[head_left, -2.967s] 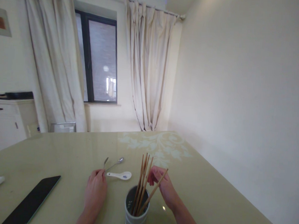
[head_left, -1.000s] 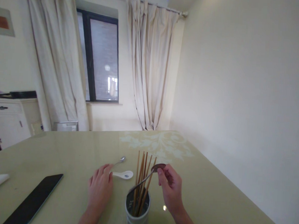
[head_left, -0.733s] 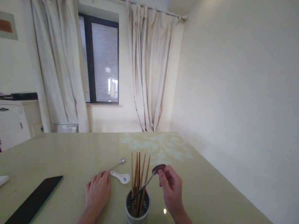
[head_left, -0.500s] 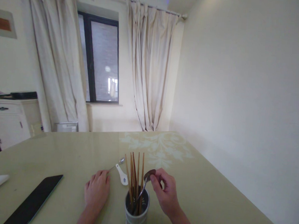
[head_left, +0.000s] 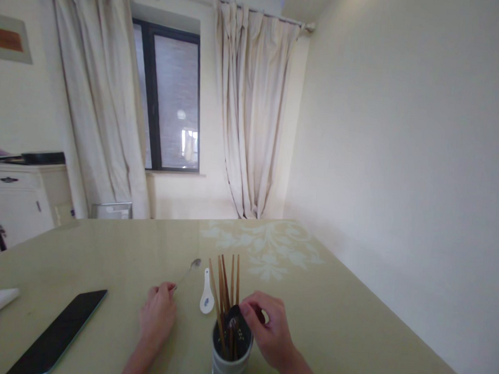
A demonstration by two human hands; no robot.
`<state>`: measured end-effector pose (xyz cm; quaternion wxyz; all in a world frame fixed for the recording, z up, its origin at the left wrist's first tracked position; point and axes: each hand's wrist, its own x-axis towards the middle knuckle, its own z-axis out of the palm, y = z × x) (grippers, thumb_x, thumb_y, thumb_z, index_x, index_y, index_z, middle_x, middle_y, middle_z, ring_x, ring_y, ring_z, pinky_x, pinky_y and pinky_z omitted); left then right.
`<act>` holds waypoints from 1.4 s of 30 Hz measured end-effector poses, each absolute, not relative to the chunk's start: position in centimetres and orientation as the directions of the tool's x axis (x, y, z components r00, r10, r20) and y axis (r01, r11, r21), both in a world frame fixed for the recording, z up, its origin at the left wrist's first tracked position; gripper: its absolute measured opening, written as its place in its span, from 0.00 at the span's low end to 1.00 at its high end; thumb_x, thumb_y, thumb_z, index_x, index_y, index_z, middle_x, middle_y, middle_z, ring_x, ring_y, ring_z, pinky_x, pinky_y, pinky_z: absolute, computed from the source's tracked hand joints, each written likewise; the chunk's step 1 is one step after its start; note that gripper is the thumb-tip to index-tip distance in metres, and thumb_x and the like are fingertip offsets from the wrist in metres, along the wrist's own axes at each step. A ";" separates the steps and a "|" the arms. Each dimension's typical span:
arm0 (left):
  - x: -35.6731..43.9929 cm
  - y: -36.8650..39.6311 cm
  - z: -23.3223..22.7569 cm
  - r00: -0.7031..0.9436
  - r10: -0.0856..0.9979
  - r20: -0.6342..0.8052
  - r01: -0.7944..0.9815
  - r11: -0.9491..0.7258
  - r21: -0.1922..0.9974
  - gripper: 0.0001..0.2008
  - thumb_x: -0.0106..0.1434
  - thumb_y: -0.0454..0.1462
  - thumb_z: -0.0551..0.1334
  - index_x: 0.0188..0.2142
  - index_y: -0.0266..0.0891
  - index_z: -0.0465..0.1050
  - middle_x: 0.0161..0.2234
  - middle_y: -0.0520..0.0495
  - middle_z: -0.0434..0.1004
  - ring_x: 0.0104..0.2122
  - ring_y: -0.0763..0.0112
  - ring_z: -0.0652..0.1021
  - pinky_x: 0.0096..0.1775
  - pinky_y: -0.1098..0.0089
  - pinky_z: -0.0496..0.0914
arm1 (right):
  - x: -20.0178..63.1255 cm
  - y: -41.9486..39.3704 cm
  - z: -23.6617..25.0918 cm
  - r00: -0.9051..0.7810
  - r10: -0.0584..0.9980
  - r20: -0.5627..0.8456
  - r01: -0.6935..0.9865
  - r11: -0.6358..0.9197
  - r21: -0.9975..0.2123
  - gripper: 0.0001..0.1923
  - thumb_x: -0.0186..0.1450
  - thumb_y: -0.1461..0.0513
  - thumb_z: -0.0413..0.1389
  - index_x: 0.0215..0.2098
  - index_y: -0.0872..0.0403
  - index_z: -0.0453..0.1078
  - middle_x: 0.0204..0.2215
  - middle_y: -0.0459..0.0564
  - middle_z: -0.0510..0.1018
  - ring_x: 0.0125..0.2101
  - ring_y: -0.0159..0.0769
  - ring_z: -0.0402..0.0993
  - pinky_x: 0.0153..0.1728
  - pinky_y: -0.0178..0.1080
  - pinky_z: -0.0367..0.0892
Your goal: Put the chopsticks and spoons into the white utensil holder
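The right hand pinches the spoon bowl directly above the holder; lower it straight, clear of the chopsticks. The left hand, fingers curled, pinches the metal spoon handle at its fingertips.

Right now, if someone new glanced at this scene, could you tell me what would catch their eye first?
Most striking is the white holder at the near edge of the table, bristling with brown chopsticks, where the right hand lowers a dark spoon bowl-up. Just left, the left hand touches the handle of a metal spoon, beside a white ceramic spoon. A dark phone lies far left.
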<state>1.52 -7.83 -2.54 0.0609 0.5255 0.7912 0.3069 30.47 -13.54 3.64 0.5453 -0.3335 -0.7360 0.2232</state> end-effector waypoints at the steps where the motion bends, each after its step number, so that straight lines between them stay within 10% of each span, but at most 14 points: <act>1: 1.6 -7.7 -2.3 -0.455 0.857 0.241 0.772 0.245 0.587 0.22 0.74 0.36 0.45 0.49 0.31 0.77 0.48 0.29 0.80 0.47 0.51 0.83 0.49 0.56 0.75 | 30.5 -13.5 3.6 -0.177 0.739 0.650 0.245 0.672 -0.698 0.20 0.75 0.52 0.57 0.29 0.53 0.78 0.22 0.47 0.75 0.23 0.34 0.68 0.26 0.36 0.61; 7: 4.4 -9.2 0.2 -0.493 0.640 0.589 0.660 -0.166 0.733 0.18 0.75 0.45 0.50 0.52 0.38 0.71 0.39 0.43 0.80 0.38 0.59 0.81 0.41 0.63 0.78 | 30.3 -13.6 3.7 -0.074 0.754 0.652 0.216 0.651 -0.728 0.19 0.76 0.50 0.57 0.33 0.52 0.78 0.20 0.42 0.68 0.22 0.32 0.64 0.25 0.35 0.59; 15: 8.4 -13.0 1.8 0.217 0.258 0.942 0.691 -0.722 0.038 0.14 0.75 0.32 0.57 0.55 0.44 0.76 0.40 0.46 0.83 0.39 0.71 0.84 0.42 0.75 0.78 | 30.2 -14.3 2.9 -0.040 0.726 0.687 0.116 0.686 -0.719 0.19 0.76 0.48 0.56 0.53 0.51 0.78 0.24 0.43 0.73 0.24 0.33 0.70 0.27 0.34 0.65; 25: 9.3 -13.4 2.1 0.279 0.273 0.921 0.690 -0.724 0.006 0.14 0.77 0.31 0.55 0.54 0.42 0.78 0.40 0.46 0.83 0.39 0.72 0.83 0.43 0.76 0.77 | 29.7 -13.8 4.6 0.046 0.893 0.448 -0.191 0.448 -0.874 0.25 0.72 0.42 0.60 0.47 0.55 0.80 0.21 0.42 0.71 0.18 0.26 0.57 0.18 0.31 0.51; 42: 9.6 -13.4 1.8 0.282 0.390 0.877 0.667 -0.736 0.113 0.15 0.79 0.38 0.54 0.59 0.45 0.75 0.43 0.45 0.86 0.41 0.69 0.85 0.45 0.72 0.79 | 31.9 -11.9 6.0 0.407 0.872 0.273 -0.442 0.450 -0.776 0.27 0.60 0.40 0.71 0.32 0.52 0.72 0.22 0.39 0.67 0.19 0.24 0.57 0.17 0.27 0.53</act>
